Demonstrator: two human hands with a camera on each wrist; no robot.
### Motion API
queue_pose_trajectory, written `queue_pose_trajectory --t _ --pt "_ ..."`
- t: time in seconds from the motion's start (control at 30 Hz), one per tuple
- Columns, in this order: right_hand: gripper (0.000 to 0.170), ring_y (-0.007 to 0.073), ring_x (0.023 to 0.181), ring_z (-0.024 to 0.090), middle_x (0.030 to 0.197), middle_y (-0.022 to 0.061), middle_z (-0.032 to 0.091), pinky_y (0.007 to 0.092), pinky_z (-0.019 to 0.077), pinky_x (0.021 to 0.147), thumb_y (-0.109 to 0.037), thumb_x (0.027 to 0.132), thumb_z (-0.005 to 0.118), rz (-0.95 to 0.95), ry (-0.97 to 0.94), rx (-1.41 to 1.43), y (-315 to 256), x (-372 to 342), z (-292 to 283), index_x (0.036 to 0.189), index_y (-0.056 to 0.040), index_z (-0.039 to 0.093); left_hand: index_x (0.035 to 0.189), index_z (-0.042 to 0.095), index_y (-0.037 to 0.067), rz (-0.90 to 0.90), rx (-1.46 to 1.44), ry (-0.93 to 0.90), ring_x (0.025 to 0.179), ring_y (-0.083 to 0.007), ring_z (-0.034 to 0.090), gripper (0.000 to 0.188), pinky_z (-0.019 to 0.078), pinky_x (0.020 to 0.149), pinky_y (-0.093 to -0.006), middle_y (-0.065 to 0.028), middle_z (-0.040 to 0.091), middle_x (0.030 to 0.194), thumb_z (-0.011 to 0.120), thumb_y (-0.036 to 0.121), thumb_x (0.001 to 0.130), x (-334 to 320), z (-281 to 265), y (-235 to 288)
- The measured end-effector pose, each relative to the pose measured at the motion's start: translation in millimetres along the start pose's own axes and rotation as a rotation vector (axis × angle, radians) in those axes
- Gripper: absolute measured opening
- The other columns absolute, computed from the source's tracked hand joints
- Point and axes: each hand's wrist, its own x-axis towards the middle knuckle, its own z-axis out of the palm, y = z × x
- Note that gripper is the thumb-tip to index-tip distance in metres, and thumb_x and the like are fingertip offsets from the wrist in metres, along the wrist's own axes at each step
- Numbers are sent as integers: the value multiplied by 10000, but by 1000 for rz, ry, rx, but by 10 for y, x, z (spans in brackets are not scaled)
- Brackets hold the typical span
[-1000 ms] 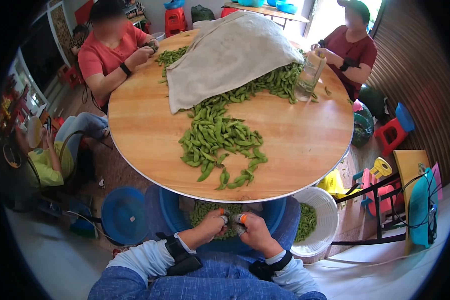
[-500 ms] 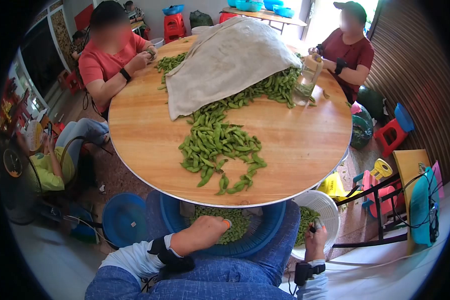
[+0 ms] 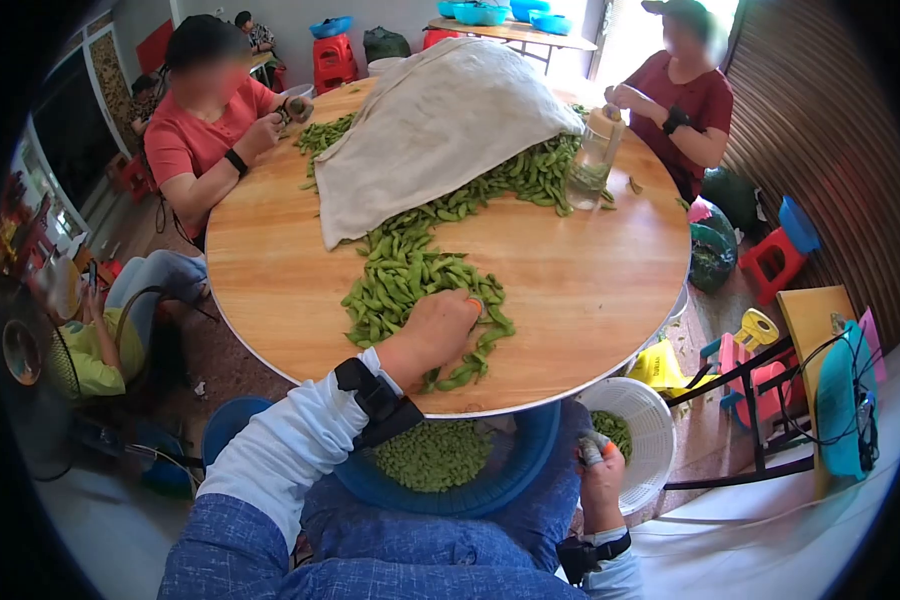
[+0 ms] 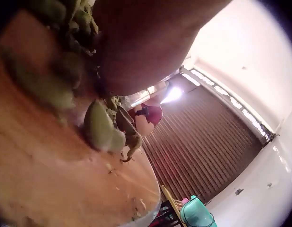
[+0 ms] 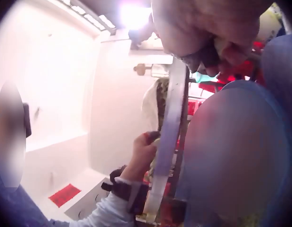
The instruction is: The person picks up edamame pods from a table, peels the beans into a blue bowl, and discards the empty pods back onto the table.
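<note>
Well, left hand point(image 3: 432, 332) over one pod pile point(image 3: 390, 285); right hand point(image 3: 601, 484) by one basket point(image 3: 658, 435); can't tell either grip.

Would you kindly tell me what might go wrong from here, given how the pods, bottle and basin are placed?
The left hand is at the loose pods near the front edge of the table; some might get brushed into the shelled beans in the blue basin below. The bottle stands among pods towards the far right, so a careless reach could perhaps topple it.
</note>
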Motion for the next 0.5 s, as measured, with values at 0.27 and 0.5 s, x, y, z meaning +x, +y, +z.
queue_pose_trajectory --t 0.27,0.5 --pt "201 100 794 535 848 43 589 220 422 729 -54 800 526 -248 -468 -171 -615 -153 841 973 45 547 801 559 26 -422 -1000 14 545 -175 553 106 439 487 -265 -75 572 636 593 114 753 -433 -188 0" --pt "202 35 655 447 808 -33 551 170 350 564 -117 805 538 73 -681 7 -657 -163 1240 974 -10 556 832 563 40 -677 -1834 -203 525 -85 532 95 433 457 -194 -23 564 639 588 120 788 -1045 -274 321"
